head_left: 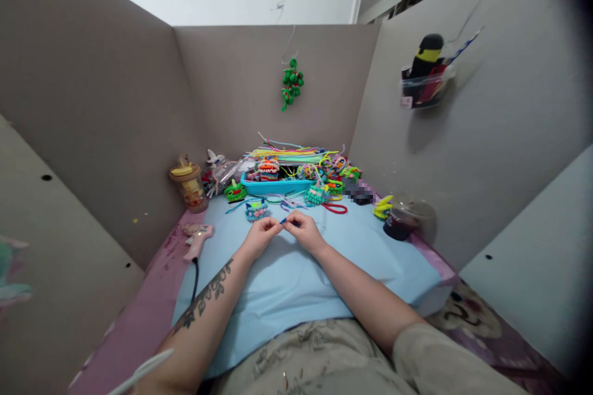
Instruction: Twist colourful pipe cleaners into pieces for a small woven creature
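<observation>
My left hand [263,236] and my right hand [302,229] meet at the middle of the light blue cloth [370,268]. Between their pinched fingertips is a small dark blue piece [283,221], perhaps a bit of pipe cleaner; its exact kind is too small to make out. Just beyond my left hand sits a blue and pink fuzzy pipe-cleaner figure [257,212] with a green top. A teal pipe-cleaner figure [317,194] and a red pipe-cleaner loop [335,208] lie beyond my right hand.
A blue tray [278,187] at the back holds many coloured pipe cleaners [291,153]. To the left are a pink glue gun [199,241] with its cord and a lidded cup [189,185]. A dark cup [399,223] stands right. Grey panels enclose the table.
</observation>
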`<action>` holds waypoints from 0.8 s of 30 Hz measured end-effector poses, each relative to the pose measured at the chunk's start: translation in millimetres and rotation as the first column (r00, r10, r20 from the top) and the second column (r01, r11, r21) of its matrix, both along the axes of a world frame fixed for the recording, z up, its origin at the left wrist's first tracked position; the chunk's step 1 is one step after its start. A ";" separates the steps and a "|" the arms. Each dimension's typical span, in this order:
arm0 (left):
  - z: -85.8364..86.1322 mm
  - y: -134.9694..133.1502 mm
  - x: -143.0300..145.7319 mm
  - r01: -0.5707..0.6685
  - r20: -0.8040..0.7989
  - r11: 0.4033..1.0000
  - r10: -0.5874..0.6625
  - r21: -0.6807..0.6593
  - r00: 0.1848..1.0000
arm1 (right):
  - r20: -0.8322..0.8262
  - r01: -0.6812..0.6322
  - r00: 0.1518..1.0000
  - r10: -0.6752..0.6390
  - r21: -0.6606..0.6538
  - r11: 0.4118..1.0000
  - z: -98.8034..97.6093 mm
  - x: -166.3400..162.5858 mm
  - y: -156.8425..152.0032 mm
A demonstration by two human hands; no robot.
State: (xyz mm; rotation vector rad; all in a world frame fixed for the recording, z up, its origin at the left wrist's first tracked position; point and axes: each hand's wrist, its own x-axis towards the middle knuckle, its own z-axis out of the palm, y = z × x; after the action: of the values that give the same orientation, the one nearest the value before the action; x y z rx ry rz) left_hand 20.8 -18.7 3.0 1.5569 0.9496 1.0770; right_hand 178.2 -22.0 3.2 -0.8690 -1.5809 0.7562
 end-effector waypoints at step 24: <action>6.3 -2.4 -8.2 0.438 0.455 0.732 -0.196 -0.521 0.869 | -0.053 -0.141 0.989 0.138 -0.050 0.989 -3.3 0.4 6.2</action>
State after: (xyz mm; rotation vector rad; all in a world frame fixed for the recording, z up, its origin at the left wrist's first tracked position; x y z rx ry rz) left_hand 12.6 -21.1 9.3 0.8806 0.6328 0.6718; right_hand 178.6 -15.8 -0.1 -0.7777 -1.5961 0.9164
